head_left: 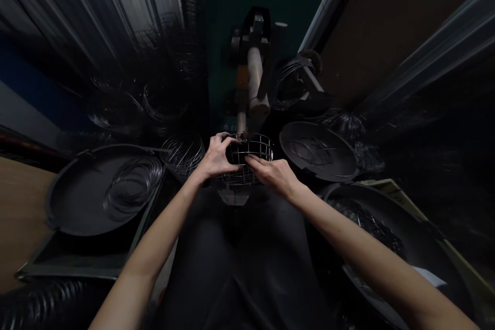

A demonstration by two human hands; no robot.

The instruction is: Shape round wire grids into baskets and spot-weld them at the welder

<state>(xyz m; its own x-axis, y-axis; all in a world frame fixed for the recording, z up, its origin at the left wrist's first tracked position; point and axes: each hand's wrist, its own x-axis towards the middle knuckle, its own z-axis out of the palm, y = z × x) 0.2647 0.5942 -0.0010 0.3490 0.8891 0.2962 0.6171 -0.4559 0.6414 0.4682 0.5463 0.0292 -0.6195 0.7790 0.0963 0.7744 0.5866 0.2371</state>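
A round wire basket (266,148) is at the centre, in front of the machine's lower arm (242,121). My left hand (220,157) grips the basket's left side, thumb and fingers curved around the wires. From the right, my right hand (273,172) reaches to the near side of the basket, its fingers pressed together against a wire. Whether a small piece is between those fingertips is too dark to tell. Above the basket, the machine's thick pale cylinder (256,75) points down towards me.
A dark round tray (73,201) with coiled wire lies at the left, beside another wire basket (183,152). At the right are a round tray (317,165) with thin wires and a larger pan (425,258) holding dark metal pieces.
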